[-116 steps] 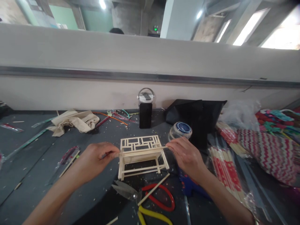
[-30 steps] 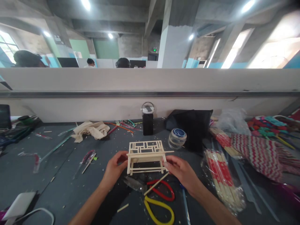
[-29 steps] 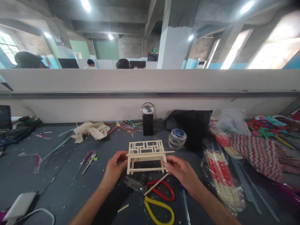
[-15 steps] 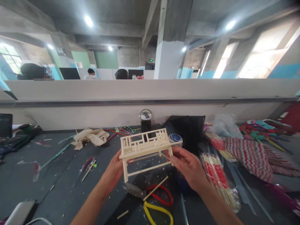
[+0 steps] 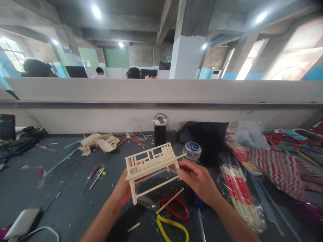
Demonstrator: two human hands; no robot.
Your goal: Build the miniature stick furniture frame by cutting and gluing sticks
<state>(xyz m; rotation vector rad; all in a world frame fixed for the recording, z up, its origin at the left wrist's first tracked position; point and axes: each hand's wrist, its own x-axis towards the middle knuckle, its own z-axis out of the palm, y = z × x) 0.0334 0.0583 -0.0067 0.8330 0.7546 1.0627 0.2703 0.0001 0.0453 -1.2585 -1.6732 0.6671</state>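
A small model bench (image 5: 151, 164) made of pale wooden sticks is held up over the dark table, tilted with its left end lower. My left hand (image 5: 123, 188) is closed round its left end, the fingers partly hidden behind the frame. At the right end, my right hand (image 5: 195, 176) grips a leg between thumb and fingers. A loose-looking stick end (image 5: 182, 156) juts out past the model's upper right corner. Below lie scissors with one red and one yellow handle (image 5: 174, 222), and a thin stick (image 5: 170, 200) rests across them.
Behind the model stand a clear jar with a blue lid (image 5: 193, 150) and a black bottle (image 5: 160, 134). Bagged stick bundles (image 5: 238, 195) and striped knitting (image 5: 276, 171) lie right. A beige cloth (image 5: 99, 144) and a white charger (image 5: 22, 223) are left. A white partition (image 5: 121, 121) borders the table.
The model has come slightly left and tilted more, its left end lower, with both hands still on it. The view has shifted a little, and more of the jar shows.
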